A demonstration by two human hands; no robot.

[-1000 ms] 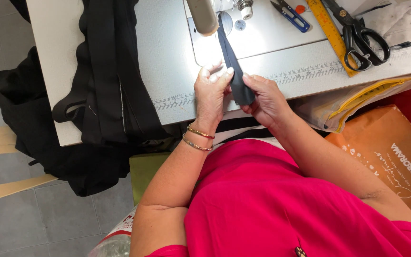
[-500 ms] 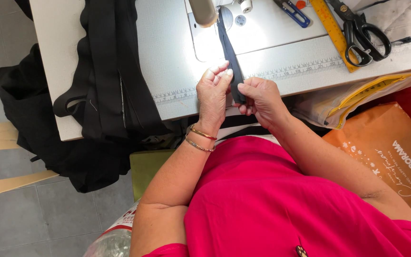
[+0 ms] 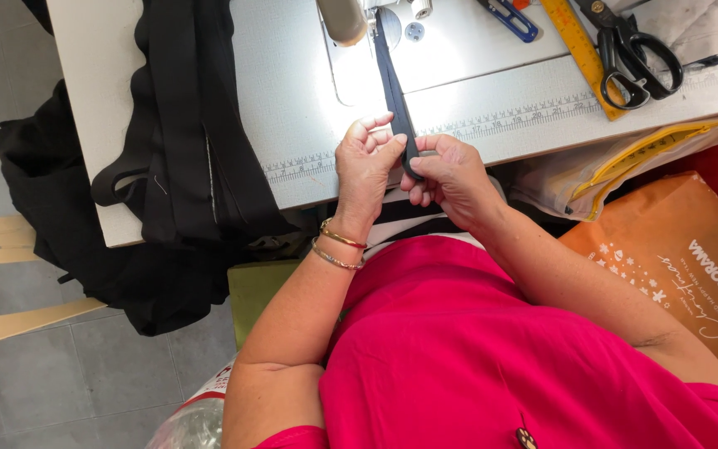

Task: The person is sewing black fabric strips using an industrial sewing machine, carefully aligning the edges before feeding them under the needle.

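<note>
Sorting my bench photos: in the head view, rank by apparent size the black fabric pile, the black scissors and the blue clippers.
1. black fabric pile, by far the largest.
2. black scissors.
3. blue clippers, smallest, though the picture's top edge cuts them off.

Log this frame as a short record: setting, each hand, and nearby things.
setting: white sewing table, seen from above
left hand: pinching the near end of a black strip
right hand: pinching the same end from the other side
strip: runs from the hands up under the machine's foot
left of hands: black fabric hanging over the table edge
upper right: scissors, yellow ruler
</note>
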